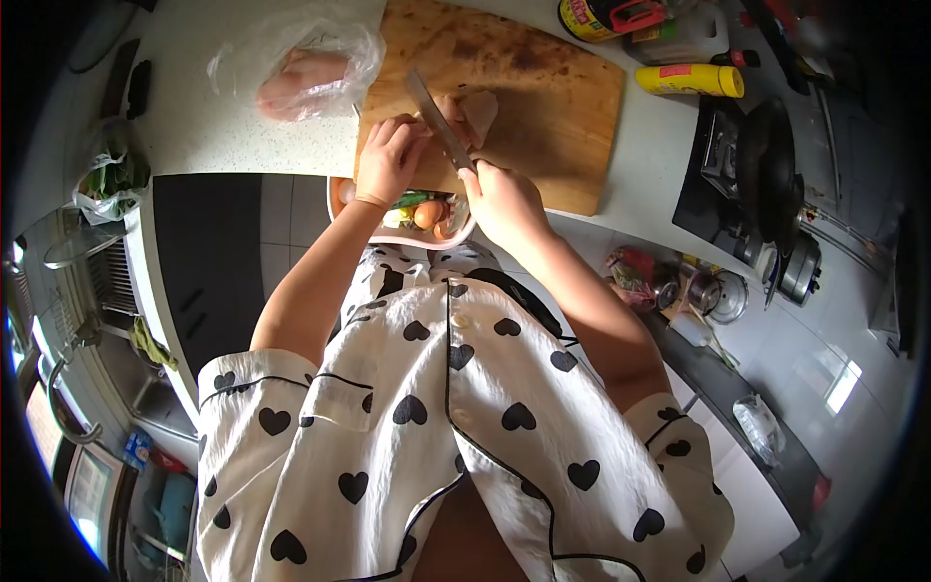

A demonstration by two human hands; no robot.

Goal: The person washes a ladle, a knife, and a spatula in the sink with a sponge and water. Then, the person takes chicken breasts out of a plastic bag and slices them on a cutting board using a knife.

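A wooden cutting board (553,107) lies on the counter in front of me, with dark stains near its far edge. My right hand (506,202) is closed around the handle of a kitchen knife (436,116), whose blade points up and to the left across the board. Pale raw meat (479,114), which looks like chicken, lies beside and partly behind the blade. On the board's left side, the curled fingers of my left hand (390,157) press on meat close to the blade. Those fingertips partly hide what they hold.
Left of the board, a clear plastic bag (361,48) contains more raw meat (310,82). Below the board's near edge is a bin (388,236) with eggshells and green scraps. Bottles, including a yellow one (690,80), stand at the right, near a stove with a dark wok (769,170).
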